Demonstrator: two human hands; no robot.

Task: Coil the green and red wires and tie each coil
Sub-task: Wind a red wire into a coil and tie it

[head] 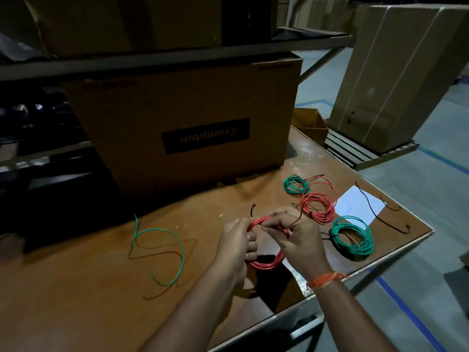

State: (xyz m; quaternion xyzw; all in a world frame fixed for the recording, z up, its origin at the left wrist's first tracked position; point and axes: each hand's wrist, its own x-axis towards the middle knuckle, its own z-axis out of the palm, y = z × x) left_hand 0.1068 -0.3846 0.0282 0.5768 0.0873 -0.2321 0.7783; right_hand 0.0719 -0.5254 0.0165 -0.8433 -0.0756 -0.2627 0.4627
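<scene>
Above the wooden table [76, 295] I hold a red wire coil [269, 262] in both hands. My left hand [237, 246] grips the coil's left side, fingers curled round it. My right hand [297, 240] pinches the top of the coil together with a thin black tie [253, 210] whose end sticks up. A loose green wire [162, 246] lies uncoiled on the table to the left. To the right lie a tied green coil [352, 238], a red coil [317, 201] and a small green coil [294, 184].
A large brown Crompton carton [182, 123] stands at the back of the table under a shelf. A white sheet [357, 204] and loose black ties [380, 217] lie near the right edge. Past that edge stand a tall strapped carton [396, 77] and a pallet.
</scene>
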